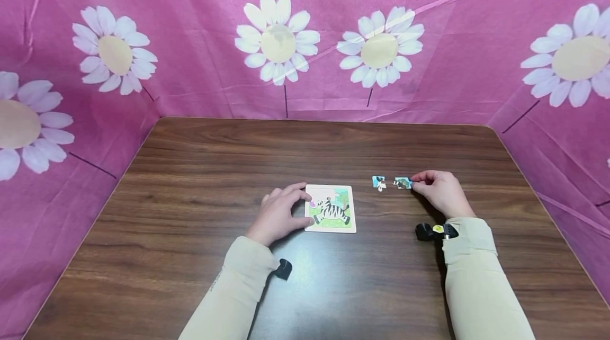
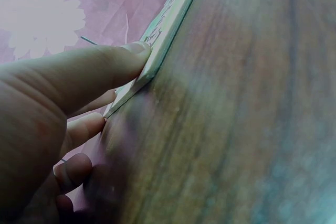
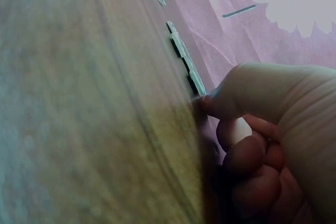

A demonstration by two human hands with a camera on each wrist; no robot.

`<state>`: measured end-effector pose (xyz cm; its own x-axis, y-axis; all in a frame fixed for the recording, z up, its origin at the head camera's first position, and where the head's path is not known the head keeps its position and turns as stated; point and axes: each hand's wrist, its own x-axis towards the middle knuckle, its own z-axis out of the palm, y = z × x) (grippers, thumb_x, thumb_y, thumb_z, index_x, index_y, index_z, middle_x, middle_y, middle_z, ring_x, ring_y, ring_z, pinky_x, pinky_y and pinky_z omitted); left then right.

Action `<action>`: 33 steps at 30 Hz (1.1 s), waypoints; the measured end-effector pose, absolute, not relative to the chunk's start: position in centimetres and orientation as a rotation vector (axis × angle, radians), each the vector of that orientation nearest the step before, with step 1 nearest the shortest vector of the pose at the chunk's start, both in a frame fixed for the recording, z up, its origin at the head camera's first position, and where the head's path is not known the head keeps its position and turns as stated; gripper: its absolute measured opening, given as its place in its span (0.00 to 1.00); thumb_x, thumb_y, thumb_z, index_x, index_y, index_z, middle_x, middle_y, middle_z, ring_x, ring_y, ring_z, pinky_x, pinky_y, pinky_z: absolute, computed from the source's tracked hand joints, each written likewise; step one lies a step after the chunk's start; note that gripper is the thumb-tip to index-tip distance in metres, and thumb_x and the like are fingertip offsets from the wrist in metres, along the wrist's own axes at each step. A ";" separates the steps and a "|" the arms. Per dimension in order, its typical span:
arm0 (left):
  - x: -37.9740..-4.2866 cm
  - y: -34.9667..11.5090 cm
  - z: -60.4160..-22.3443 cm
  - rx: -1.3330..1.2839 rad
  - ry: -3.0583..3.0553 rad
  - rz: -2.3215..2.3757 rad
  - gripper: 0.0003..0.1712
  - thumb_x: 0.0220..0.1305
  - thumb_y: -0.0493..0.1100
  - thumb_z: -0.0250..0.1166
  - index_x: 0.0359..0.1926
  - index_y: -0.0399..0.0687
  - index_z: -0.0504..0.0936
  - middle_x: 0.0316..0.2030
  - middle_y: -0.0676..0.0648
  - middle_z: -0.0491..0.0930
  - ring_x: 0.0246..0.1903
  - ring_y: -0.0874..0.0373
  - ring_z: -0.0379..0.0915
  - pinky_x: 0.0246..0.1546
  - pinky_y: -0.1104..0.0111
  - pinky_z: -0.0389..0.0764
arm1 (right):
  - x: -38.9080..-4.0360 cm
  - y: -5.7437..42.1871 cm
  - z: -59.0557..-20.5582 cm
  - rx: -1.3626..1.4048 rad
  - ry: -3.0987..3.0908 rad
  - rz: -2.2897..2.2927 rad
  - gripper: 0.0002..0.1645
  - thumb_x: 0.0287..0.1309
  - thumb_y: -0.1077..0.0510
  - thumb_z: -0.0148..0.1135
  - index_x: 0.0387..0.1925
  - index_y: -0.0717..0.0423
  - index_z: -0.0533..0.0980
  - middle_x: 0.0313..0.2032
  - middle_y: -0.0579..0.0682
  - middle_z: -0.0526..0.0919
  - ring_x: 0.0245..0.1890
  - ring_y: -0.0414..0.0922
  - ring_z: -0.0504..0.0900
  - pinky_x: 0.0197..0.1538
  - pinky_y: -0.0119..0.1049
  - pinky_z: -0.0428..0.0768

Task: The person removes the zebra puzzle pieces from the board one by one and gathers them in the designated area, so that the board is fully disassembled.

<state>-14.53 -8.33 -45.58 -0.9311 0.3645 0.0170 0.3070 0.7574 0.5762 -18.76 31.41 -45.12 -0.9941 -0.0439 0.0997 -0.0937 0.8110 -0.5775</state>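
Observation:
A square zebra jigsaw board [image 1: 337, 207] lies flat on the wooden table, with a pale unfilled patch at its upper left. My left hand [image 1: 278, 214] holds the board at its left side, the thumb over the lower edge and fingers by the upper corner. In the left wrist view the thumb rests on the board's pale rim [image 2: 137, 81]. To the right, my right hand [image 1: 444, 191] pinches the right end of a blue and green puzzle piece [image 1: 402, 183] between thumb and forefinger. That piece lies low at the tabletop in the right wrist view.
A second puzzle piece [image 1: 378, 182], blue with black and white, lies just left of the pinched one. Behind the brown table [image 1: 267, 149] hangs a pink cloth [image 1: 200, 64] with large white flowers, which also runs along both sides.

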 end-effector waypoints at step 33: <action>-14.5 -8.6 -45.4 0.542 2.832 0.959 0.26 0.49 0.55 0.79 0.49 0.61 0.81 0.70 0.55 0.69 0.53 0.51 0.69 0.51 0.55 0.64 | -17.7 25.0 -44.3 0.243 -2.788 1.292 0.07 0.59 0.62 0.66 0.39 0.61 0.84 0.27 0.50 0.84 0.25 0.37 0.75 0.30 0.29 0.73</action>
<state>-14.53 -8.59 -45.44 -0.9312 0.3641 0.0166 0.2993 0.7380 0.6048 -17.68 25.01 -44.27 -0.9858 -0.1172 0.1200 -0.1673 0.6367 -0.7528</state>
